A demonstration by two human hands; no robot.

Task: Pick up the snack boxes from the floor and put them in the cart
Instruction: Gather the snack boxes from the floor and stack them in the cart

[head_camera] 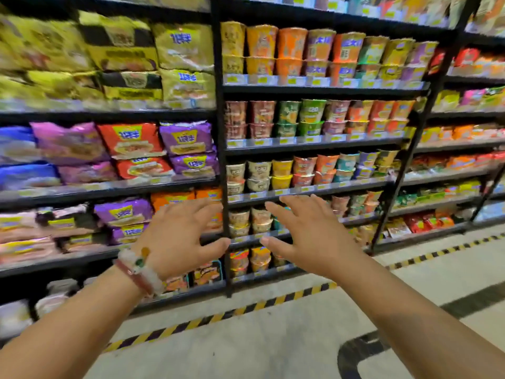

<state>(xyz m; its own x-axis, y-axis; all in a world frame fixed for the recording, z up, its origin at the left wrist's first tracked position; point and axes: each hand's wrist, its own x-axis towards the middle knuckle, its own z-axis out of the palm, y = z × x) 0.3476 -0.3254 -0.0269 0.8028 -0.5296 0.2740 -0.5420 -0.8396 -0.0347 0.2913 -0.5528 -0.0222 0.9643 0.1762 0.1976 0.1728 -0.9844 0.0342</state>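
Snack boxes and the cart are nowhere in sight; the person is facing black metal shelves (221, 160) of noodle cups. The left hand (177, 236) and right hand (308, 233) are reaching forward, grips wide and carrying nothing. Seemingly between pickups; next means looking down along the pale floor (273, 337).

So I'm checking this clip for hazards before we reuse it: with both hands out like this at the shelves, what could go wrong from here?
1. The left hand and right hand are open, holding nothing, near the stacked noodle cups; a sweep might topple them.
2. No snack boxes or cart are visible, so they may reach wrongly.
3. The picture is blurred, suggesting fast movement.
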